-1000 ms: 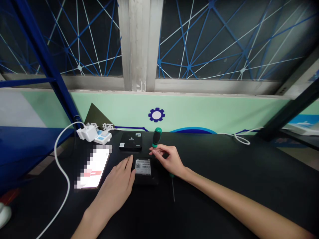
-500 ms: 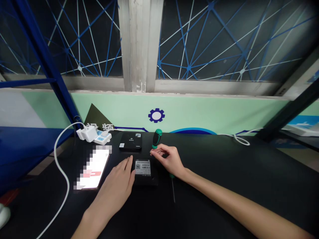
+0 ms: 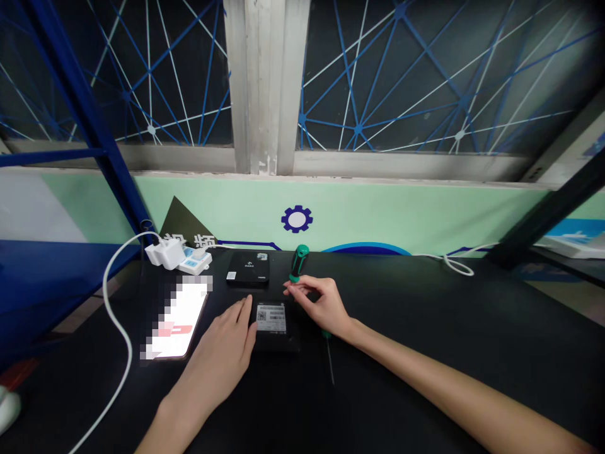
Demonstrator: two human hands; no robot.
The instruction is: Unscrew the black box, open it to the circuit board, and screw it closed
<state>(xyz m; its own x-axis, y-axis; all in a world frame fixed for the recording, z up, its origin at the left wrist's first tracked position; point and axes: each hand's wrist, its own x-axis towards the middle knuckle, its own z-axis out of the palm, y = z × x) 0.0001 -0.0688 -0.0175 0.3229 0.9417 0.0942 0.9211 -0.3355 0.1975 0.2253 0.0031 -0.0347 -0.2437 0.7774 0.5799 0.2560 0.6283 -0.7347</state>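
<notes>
The left hand [image 3: 220, 343] lies open and touches a black box [image 3: 271, 328]; the right hand [image 3: 321, 306] is narrow, holds nothing, near a screwdriver [image 3: 299, 261].

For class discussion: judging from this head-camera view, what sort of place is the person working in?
Probably a workshop or electronics training room: a green-handled screwdriver lies on a black workbench beside a black electronics box, and a gear emblem marks the wall.
</notes>
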